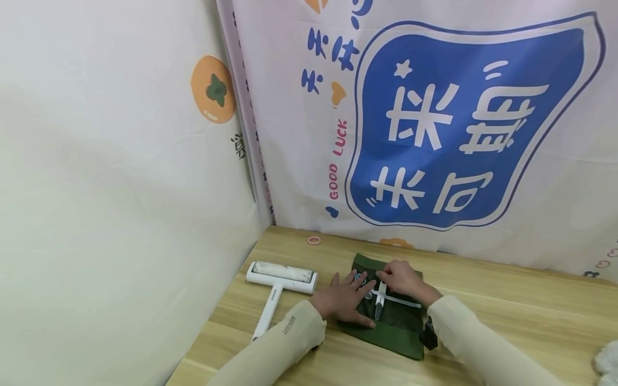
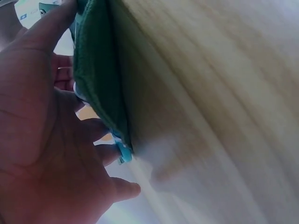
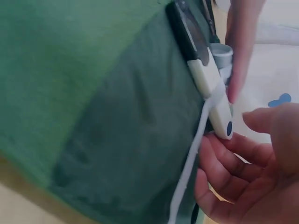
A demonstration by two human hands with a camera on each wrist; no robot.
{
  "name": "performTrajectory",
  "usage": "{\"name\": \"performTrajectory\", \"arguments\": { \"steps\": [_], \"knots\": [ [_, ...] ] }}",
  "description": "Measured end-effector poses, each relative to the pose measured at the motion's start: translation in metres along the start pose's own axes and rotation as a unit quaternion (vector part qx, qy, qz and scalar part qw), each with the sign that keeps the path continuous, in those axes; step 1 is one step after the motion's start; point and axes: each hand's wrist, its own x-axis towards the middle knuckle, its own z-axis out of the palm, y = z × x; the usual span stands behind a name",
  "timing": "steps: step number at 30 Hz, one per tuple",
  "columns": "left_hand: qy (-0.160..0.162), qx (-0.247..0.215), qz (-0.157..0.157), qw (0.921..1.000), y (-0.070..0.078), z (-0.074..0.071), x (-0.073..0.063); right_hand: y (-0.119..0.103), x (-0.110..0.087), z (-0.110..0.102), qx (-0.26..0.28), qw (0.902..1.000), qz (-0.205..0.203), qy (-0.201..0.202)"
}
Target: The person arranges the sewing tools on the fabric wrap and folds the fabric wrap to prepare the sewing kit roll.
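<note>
A dark green cloth organizer (image 1: 393, 339) lies flat on the wooden table. On it is a slim white and dark-grey tool (image 3: 202, 70), perhaps a utility knife, with a white elastic strap (image 1: 407, 302) crossing it. My left hand (image 1: 345, 300) rests on the cloth's left side, fingers spread beside blue and white looped handles (image 1: 360, 279). The right hand (image 1: 403, 279) is at the far end of the tool. In the right wrist view, its loosely bent fingers (image 3: 229, 170) touch the tool's white end while the thumb stands apart.
To the left lies a white lint roller (image 1: 277, 279), its handle toward me. A small pink ring-shaped print (image 1: 314, 240) shows near the back edge. Fabric walls (image 1: 309, 177) border the table at the left and back. Something fluffy and grey (image 1: 607, 359) sits at the right edge.
</note>
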Motion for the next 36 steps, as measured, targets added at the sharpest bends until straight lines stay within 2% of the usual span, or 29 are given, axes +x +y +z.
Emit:
{"name": "performTrajectory", "arguments": {
  "steps": [7, 10, 14, 17, 19, 22, 25, 29, 31, 34, 36],
  "knots": [
    [-0.003, 0.002, -0.005, 1.0000, 0.003, -0.002, 0.002, 0.004, -0.005, 0.005, 0.009, 0.9994, -0.028, 0.019],
    [-0.005, 0.002, -0.004, 1.0000, 0.003, -0.002, 0.002, 0.004, -0.008, 0.006, 0.017, 0.9991, -0.028, 0.027],
    [-0.005, 0.006, -0.007, 0.9999, 0.001, 0.000, 0.000, 0.003, -0.022, -0.001, 0.002, 0.9948, -0.052, 0.087],
    [-0.002, 0.002, -0.006, 1.0000, -0.002, 0.001, -0.001, 0.003, -0.042, -0.019, -0.022, 0.9868, -0.087, 0.135],
    [0.000, 0.004, 0.000, 1.0000, -0.004, 0.002, -0.002, 0.007, -0.060, -0.039, -0.041, 0.9854, -0.108, 0.125],
    [0.002, 0.012, 0.010, 0.9999, -0.006, 0.000, -0.004, 0.024, -0.092, -0.069, -0.070, 0.9875, -0.126, 0.065],
    [0.002, 0.027, 0.012, 0.9995, -0.007, 0.000, -0.006, 0.047, -0.126, -0.083, -0.092, 0.9902, -0.106, -0.003],
    [0.005, 0.028, 0.011, 0.9995, -0.009, 0.003, -0.006, 0.077, -0.169, -0.078, -0.084, 0.9931, -0.042, -0.070],
    [0.007, 0.025, 0.011, 0.9996, -0.009, 0.004, -0.005, 0.085, -0.184, -0.070, -0.084, 0.9932, -0.003, -0.081],
    [0.010, 0.021, 0.012, 0.9996, -0.008, 0.004, -0.004, 0.087, -0.197, -0.058, -0.073, 0.9909, 0.066, -0.092],
    [0.013, 0.023, 0.013, 0.9996, -0.007, 0.003, -0.003, 0.085, -0.202, -0.048, -0.066, 0.9902, 0.088, -0.087]
  ]
}}
